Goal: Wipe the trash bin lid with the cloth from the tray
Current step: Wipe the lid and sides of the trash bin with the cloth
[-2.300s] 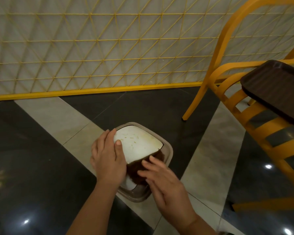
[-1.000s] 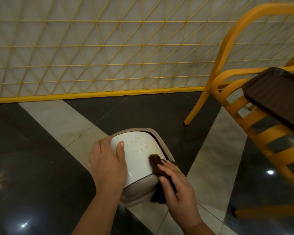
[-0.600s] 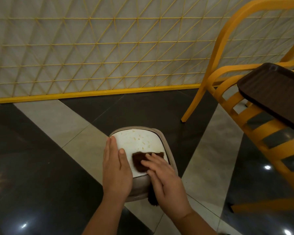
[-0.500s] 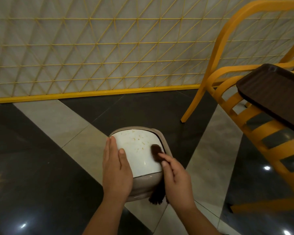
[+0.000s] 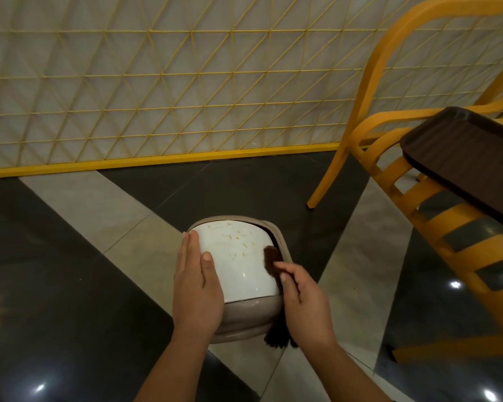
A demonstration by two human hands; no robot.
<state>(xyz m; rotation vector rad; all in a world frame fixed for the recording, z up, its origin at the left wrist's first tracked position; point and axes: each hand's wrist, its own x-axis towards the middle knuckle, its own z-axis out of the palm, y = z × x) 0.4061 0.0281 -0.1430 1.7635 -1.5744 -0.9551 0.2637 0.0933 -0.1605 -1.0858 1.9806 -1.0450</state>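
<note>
**Mid-wipe, right edge of lid**

Your left hand (image 5: pixel 196 288) lies flat with straight fingers on the left side of the white trash bin lid (image 5: pixel 238 262). It's likely there to stop the swing lid tipping under wipe pressure. Your right hand (image 5: pixel 302 300) pinches the dark brown cloth (image 5: pixel 271 261) against the lid's right edge, and the loose end hangs down the near right side of the bin (image 5: pixel 244 320). The bin stands on the floor, near centre. Yellowish specks remain on the far part of the lid, so the wipe isn't finished. The brown tray (image 5: pixel 471 158) sits on the yellow chair (image 5: pixel 436 227) at right.
</note>
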